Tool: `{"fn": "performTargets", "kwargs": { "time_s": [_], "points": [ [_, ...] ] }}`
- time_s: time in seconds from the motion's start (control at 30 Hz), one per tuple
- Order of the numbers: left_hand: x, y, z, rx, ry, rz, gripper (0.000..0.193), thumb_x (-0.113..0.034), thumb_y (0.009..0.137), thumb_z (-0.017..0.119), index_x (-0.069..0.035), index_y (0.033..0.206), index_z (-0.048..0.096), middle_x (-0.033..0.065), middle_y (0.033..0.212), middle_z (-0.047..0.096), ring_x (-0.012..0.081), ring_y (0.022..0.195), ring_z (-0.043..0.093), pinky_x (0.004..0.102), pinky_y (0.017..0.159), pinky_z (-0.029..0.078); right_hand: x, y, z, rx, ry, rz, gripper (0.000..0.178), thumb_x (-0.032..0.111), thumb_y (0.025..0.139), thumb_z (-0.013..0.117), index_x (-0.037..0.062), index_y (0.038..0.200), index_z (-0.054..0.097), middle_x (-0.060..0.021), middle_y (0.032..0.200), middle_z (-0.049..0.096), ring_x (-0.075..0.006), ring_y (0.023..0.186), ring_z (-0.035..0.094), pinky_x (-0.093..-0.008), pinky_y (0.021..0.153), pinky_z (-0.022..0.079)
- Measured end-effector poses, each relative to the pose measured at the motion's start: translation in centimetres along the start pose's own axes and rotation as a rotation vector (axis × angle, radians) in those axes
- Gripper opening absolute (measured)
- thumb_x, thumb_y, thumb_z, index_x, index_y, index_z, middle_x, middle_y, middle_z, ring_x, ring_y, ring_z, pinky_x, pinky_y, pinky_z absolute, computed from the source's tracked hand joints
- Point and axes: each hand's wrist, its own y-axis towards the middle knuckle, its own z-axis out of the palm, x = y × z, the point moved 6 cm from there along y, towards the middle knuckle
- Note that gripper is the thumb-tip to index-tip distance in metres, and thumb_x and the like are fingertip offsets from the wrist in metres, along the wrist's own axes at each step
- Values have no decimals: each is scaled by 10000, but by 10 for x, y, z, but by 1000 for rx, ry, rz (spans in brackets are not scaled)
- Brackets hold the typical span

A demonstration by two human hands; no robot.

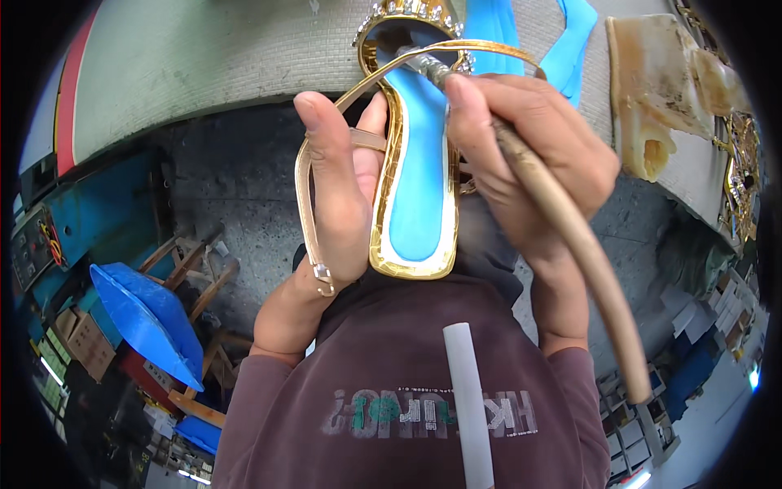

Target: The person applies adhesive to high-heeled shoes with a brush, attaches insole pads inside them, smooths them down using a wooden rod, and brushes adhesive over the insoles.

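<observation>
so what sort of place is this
Most likely a shoe workshop: the left hand holds a gold sandal, the right hand a long-handled tool with its tip near the toe, and loose blue pieces lie on the worktable.

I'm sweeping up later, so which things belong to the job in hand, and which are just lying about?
Job in hand:
Blue-lined gold sandal, in the left hand
Long-handled brush, in the right hand

Lying about, it seems:
Blue pieces on the bench
Crusted yellowish lump
Blue tub-like item
Cardboard box
</observation>
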Motion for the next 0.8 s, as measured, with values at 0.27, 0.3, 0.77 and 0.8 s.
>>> {"fn": "performTargets", "kwargs": {
  "time_s": [0.27,0.3,0.77,0.8],
  "points": [
    [-5,1,-9,-22,107,-16,1173,-916,803,135,54,1423,361,81,1204,580,121,1027,562,233,860,459,4,6,-6,106,30,28,79,-38,795,769,-61,839,707,-138,813,721,-178,724,690,-255,656,550],
    [-5,1,-10,42,68,-19,1169,-896,823,178,80,1453,313,131,1332,508,180,1178,504,276,986,400,5,6,-7,106,29,30,79,-38,795,769,-61,839,707,-138,813,721,-178,724,690,-255,656,550],
    [-3,3,-15,-67,55,16,1169,-884,835,113,69,1492,276,98,1246,589,128,1047,583,228,872,468,27,-1,-31,123,-59,3,107,-42,747,780,-48,825,707,-155,807,719,-208,723,702,-273,680,561],
    [-3,3,-17,-14,150,19,1154,-874,844,122,68,1493,273,103,1250,588,134,1058,588,235,873,475,29,-2,-32,117,-61,6,108,-42,746,779,-48,825,707,-156,804,719,-209,720,702,-273,677,562]
  ]
}}
